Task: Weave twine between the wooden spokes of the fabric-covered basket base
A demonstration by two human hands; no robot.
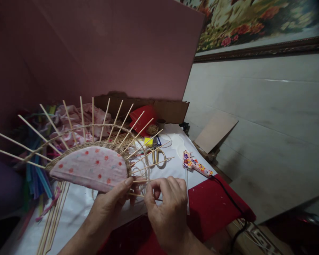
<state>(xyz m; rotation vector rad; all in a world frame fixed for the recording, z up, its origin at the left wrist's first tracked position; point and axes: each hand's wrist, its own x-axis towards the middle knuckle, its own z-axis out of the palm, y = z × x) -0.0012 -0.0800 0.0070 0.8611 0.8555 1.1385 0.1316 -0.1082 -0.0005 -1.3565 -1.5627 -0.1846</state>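
A half-round basket base (91,166) covered in pink cloth with red dots is tilted up over the table. Several thin wooden sticks (114,122) fan out from its edge, and a tan cord (81,145) is woven along the rim. My left hand (110,202) grips the base's lower right edge, thumb on top. My right hand (168,209) is just right of it, fingers curled and pinching a thin stick or cord at the base's edge.
A pink patterned glue gun (195,164) with a black cable lies on white paper, scissors (158,156) beside it. Loose sticks (53,212) lie at the lower left. A cardboard box (170,108), red object (143,117), cord roll (152,129) and red cloth (215,205) are nearby.
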